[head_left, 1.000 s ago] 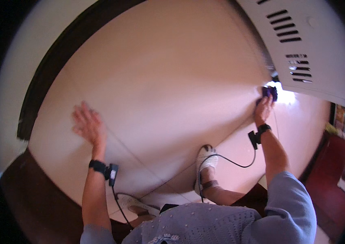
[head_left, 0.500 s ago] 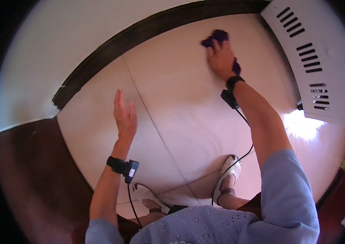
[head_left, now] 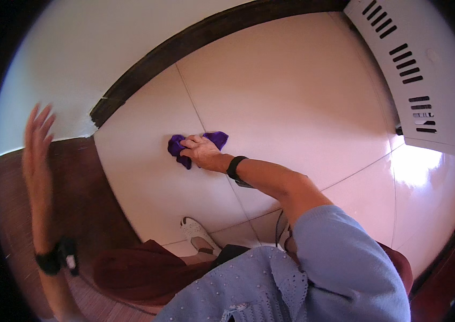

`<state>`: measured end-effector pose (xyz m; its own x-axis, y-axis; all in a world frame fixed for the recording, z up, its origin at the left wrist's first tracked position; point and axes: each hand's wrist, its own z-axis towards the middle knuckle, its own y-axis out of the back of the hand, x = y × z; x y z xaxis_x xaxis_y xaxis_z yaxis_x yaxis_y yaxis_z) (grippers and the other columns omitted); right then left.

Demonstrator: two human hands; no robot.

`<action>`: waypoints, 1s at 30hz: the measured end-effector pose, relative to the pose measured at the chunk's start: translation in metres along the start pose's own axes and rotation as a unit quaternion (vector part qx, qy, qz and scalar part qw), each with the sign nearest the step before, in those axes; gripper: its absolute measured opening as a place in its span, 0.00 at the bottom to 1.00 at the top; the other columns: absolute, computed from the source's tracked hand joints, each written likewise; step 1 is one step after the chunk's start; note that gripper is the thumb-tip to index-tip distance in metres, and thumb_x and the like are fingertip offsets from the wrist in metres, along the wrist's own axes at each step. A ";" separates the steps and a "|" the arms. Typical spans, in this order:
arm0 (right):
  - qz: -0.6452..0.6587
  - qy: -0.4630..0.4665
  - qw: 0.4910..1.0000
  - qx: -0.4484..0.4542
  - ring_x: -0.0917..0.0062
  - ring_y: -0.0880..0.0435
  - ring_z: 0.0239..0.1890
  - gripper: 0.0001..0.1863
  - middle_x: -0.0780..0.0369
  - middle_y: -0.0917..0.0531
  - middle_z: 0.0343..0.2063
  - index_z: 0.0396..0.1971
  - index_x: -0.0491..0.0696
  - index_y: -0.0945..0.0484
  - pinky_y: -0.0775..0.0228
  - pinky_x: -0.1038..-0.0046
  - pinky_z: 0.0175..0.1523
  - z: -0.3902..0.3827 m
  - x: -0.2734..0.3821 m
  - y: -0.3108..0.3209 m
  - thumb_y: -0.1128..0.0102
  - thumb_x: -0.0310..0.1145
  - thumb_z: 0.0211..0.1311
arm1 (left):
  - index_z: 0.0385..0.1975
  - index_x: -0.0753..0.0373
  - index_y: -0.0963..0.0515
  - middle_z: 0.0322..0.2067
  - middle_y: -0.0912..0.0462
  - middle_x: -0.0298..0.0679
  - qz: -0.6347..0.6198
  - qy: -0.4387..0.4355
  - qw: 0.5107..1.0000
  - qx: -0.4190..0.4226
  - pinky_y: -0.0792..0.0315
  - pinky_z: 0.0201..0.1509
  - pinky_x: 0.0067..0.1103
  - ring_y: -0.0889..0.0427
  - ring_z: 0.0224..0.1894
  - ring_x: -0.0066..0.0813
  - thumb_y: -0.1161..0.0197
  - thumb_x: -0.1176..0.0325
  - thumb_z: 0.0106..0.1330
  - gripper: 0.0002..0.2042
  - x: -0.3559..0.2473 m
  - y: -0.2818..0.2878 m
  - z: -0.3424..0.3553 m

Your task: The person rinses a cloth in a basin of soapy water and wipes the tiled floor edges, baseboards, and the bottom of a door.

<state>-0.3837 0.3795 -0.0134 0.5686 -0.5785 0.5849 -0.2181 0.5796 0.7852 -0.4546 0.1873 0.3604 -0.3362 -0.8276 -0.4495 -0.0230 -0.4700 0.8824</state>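
Observation:
A crumpled purple cloth lies on the pale tiled floor, pressed down under my right hand. The fingers curl over it, and cloth shows on both sides of the hand. Off to the far left, my left hand is raised with its fingers apart and nothing in it. It is somewhat blurred and shows in front of the dark brown panel and the pale wall. Each wrist wears a black strap.
A pale wall with a dark skirting board curves along the far side. At the right stands a white slotted cabinet. A dark brown surface borders the tiles on the left. My white shoe is near the lower edge.
My right hand has swept the purple cloth across the floor from the far right toward the near left. My left hand has moved outward to the left.

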 end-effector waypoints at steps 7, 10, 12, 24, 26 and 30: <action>0.432 -0.226 0.865 -0.117 0.80 0.25 0.39 0.16 0.63 0.22 0.37 0.45 0.44 0.28 0.30 0.74 0.44 -0.075 -0.122 0.179 0.50 0.35 0.59 | 0.62 0.55 0.45 0.57 0.35 0.42 -0.006 0.191 0.974 -0.124 0.42 0.62 0.30 0.34 0.58 0.34 0.60 0.50 0.69 0.25 0.071 0.055 -0.101; 0.685 -0.299 0.622 -0.234 0.78 0.24 0.38 0.19 0.64 0.22 0.38 0.50 0.45 0.30 0.28 0.75 0.40 -0.185 -0.216 0.270 0.52 0.39 0.62 | 0.62 0.55 0.43 0.57 0.35 0.42 -0.144 0.354 0.912 -0.150 0.40 0.61 0.31 0.32 0.57 0.36 0.60 0.49 0.68 0.26 0.126 0.021 -0.139; 0.545 -0.365 0.660 -0.366 0.79 0.24 0.38 0.21 0.64 0.23 0.39 0.51 0.45 0.31 0.30 0.76 0.44 -0.225 -0.252 0.293 0.51 0.41 0.62 | 0.61 0.55 0.42 0.56 0.33 0.42 -0.147 0.429 0.878 -0.155 0.40 0.60 0.30 0.31 0.56 0.35 0.59 0.50 0.68 0.25 0.142 0.001 -0.165; -0.281 -0.325 0.877 -0.215 0.55 0.39 0.59 0.28 0.47 0.37 0.57 0.53 0.43 0.34 0.48 0.59 0.62 -0.177 -0.251 0.220 0.49 0.45 0.57 | 0.57 0.56 0.35 0.47 0.25 0.38 -0.294 0.431 0.847 -0.102 0.32 0.48 0.18 0.23 0.45 0.24 0.54 0.56 0.69 0.20 0.173 -0.104 -0.164; -0.254 -0.268 0.911 -0.186 0.55 0.37 0.58 0.29 0.48 0.36 0.56 0.53 0.45 0.34 0.45 0.57 0.59 -0.148 -0.203 0.188 0.43 0.42 0.51 | 0.57 0.56 0.35 0.46 0.24 0.37 -0.294 0.430 0.848 -0.095 0.32 0.48 0.18 0.23 0.43 0.24 0.54 0.56 0.68 0.20 0.165 -0.116 -0.157; -0.098 -0.122 0.980 -0.123 0.59 0.35 0.57 0.30 0.52 0.33 0.55 0.50 0.49 0.31 0.40 0.57 0.55 -0.105 -0.095 0.110 0.35 0.40 0.43 | 0.56 0.59 0.35 0.42 0.23 0.36 -0.304 0.411 0.854 -0.099 0.30 0.46 0.19 0.22 0.41 0.24 0.53 0.56 0.68 0.20 0.154 -0.126 -0.148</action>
<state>-0.3778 0.5584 -0.0038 0.3665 -0.7950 0.4833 0.0914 0.5477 0.8317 -0.3639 0.0733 0.1590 0.4569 -0.3106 -0.8335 0.2292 -0.8643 0.4477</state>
